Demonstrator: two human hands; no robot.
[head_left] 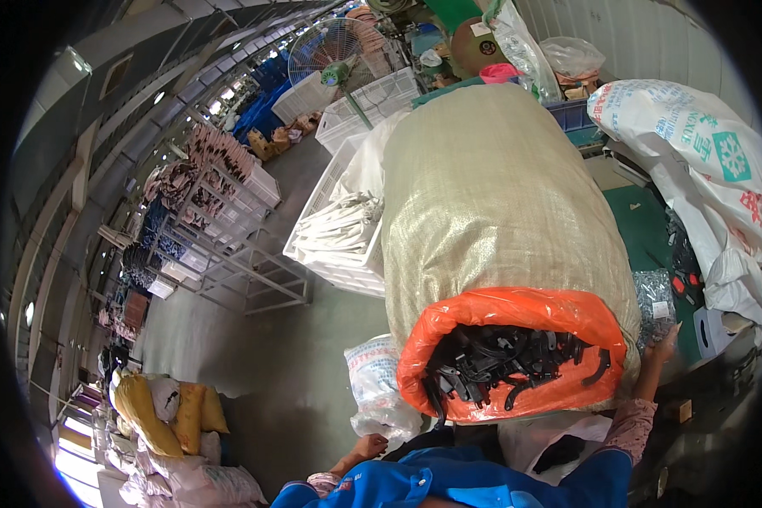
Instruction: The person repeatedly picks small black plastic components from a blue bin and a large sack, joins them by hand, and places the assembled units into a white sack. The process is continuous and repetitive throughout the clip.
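Note:
A big beige woven sack [499,186] lies in front of me, its mouth lined with orange plastic film [559,309]. Inside the mouth is a heap of black plastic parts [504,360]. At the sack's right side, my right hand [662,345] reaches up with fingers extended, at the lower edge of a clear bag of small silvery parts [654,296]; it seems to touch that bag. Low on the left, my left hand [371,445] hangs loosely, fingers slightly bent, with nothing visible in it. Just above it is a white printed bag [372,368] with a crumpled clear end.
White crates [339,271] with pale strips stand left of the sack, a fan [334,72] behind them. A metal rack [245,271] and yellow sacks [148,415] are farther left. On the right, a large white printed sack [694,144] rests by a green surface [639,224].

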